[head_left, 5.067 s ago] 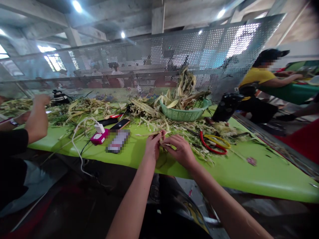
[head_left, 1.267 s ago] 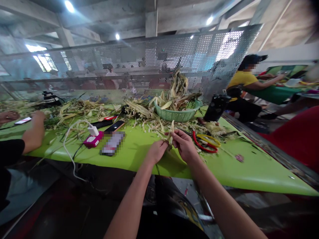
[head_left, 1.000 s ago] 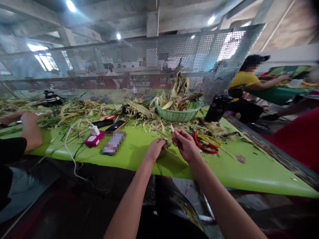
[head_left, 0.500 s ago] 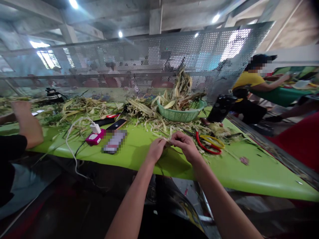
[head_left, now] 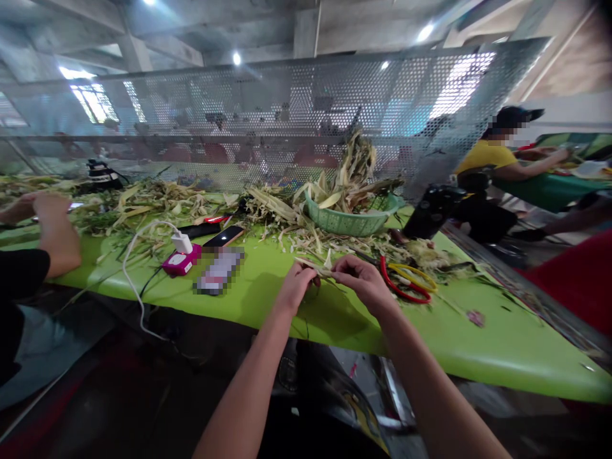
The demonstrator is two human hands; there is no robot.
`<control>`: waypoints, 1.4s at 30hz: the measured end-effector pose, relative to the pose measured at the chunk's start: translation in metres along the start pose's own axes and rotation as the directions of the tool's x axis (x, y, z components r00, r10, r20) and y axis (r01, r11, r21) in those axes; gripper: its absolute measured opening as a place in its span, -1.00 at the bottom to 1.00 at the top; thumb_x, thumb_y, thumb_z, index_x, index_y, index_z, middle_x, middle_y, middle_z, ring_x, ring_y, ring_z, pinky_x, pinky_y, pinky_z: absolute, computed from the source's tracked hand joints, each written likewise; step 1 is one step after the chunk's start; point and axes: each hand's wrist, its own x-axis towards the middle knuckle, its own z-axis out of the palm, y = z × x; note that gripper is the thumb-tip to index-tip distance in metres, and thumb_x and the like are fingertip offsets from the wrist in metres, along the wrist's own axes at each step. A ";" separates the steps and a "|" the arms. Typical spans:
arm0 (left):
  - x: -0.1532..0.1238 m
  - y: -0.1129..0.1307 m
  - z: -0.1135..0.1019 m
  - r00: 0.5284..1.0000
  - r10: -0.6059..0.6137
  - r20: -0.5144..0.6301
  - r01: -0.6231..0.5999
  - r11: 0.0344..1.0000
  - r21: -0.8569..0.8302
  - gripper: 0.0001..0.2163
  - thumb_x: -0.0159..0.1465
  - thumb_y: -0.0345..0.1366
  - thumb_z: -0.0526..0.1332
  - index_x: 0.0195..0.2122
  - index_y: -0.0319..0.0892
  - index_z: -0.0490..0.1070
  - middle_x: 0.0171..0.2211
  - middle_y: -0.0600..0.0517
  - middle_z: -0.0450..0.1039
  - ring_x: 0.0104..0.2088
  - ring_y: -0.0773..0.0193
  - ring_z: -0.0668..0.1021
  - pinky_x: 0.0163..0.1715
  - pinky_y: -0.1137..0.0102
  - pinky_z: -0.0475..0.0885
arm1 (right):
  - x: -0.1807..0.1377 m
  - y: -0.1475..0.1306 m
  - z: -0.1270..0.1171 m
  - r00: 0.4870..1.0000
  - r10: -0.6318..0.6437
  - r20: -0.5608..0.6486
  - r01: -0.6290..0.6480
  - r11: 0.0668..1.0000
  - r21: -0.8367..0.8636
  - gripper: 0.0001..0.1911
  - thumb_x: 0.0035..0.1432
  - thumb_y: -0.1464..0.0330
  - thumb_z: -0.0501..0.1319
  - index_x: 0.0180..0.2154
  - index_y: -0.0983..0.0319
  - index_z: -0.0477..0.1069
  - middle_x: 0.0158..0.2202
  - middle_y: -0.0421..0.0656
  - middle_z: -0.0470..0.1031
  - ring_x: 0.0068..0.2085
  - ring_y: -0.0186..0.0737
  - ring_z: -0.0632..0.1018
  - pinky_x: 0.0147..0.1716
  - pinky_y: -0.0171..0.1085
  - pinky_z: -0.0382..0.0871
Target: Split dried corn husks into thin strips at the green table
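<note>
Over the green table (head_left: 459, 331), my left hand (head_left: 297, 285) and my right hand (head_left: 358, 278) face each other, a short gap between their fingertips. Both pinch a pale strip of dried corn husk (head_left: 321, 269), which stretches from one hand to the other. One bit of it sticks up near the right fingertips. To the right of my right hand lie scissors with red and yellow handles (head_left: 406, 280), their blades hidden among husk scraps. Behind my hands, a green plastic basket (head_left: 351, 223) holds a heap of dry husks (head_left: 356, 166).
Left of my hands lie a phone (head_left: 220, 273), a second dark phone (head_left: 224, 238) and a pink power socket (head_left: 182, 260) with a white charger cable. A black bottle (head_left: 433, 210) leans at right. A co-worker's arms (head_left: 57, 229) rest at the far left. Perforated metal panels stand behind.
My fingertips have drawn slightly apart, so more of the husk strip shows between them. At the left, the co-worker's hands have moved. The whole view has shifted a little.
</note>
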 end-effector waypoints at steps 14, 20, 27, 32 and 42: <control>-0.003 0.003 -0.002 0.981 0.180 0.064 -0.178 0.983 -0.043 -0.89 0.18 -0.30 0.18 -0.27 -0.17 0.37 -0.41 0.08 0.38 -0.39 0.37 0.42 -0.35 0.46 0.27 | -0.002 0.000 -0.001 0.993 0.075 -0.089 -0.070 0.996 0.064 -0.76 -0.03 0.19 0.37 -0.45 0.20 0.43 -0.51 -0.21 0.41 -0.43 -0.25 0.40 -0.43 -0.28 0.24; -0.005 0.005 -0.002 0.974 0.221 0.045 -0.222 0.975 0.014 -0.87 0.19 -0.28 0.20 -0.26 -0.17 0.43 -0.34 0.03 0.46 -0.33 0.33 0.45 -0.32 0.46 0.29 | -0.003 0.000 -0.004 0.995 0.064 -0.079 -0.058 0.996 0.070 -0.73 -0.03 0.14 0.38 -0.44 0.20 0.45 -0.49 -0.20 0.43 -0.43 -0.25 0.40 -0.42 -0.26 0.26; -0.005 0.005 -0.003 0.981 0.186 0.051 -0.188 0.981 0.041 -0.83 0.19 -0.24 0.21 -0.24 -0.17 0.50 -0.36 0.04 0.47 -0.38 0.35 0.41 -0.33 0.46 0.27 | -0.004 0.005 -0.005 0.999 0.036 0.004 -0.036 0.999 0.039 -0.72 0.01 0.13 0.36 -0.36 0.20 0.49 -0.44 -0.18 0.45 -0.39 -0.23 0.41 -0.38 -0.26 0.27; -0.005 0.006 -0.002 0.986 0.137 0.089 -0.141 0.990 0.029 -0.80 0.19 -0.23 0.17 -0.25 -0.20 0.52 -0.43 0.06 0.42 -0.45 0.37 0.35 -0.40 0.47 0.22 | -0.001 0.009 -0.001 0.998 -0.045 -0.034 0.041 0.994 -0.104 -0.74 0.05 0.12 0.33 -0.42 0.19 0.49 -0.43 -0.17 0.45 -0.37 -0.20 0.42 -0.36 -0.24 0.28; -0.004 0.003 -0.001 0.991 0.116 0.072 -0.116 0.993 0.000 -0.81 0.14 -0.24 0.22 -0.24 -0.18 0.49 -0.38 0.06 0.44 -0.39 0.36 0.40 -0.30 0.44 0.28 | -0.006 -0.002 0.004 0.970 -0.239 -0.053 0.216 0.937 -0.274 -0.81 0.23 0.22 0.19 -0.27 0.14 0.53 -0.29 -0.10 0.44 -0.22 -0.12 0.48 -0.20 -0.16 0.33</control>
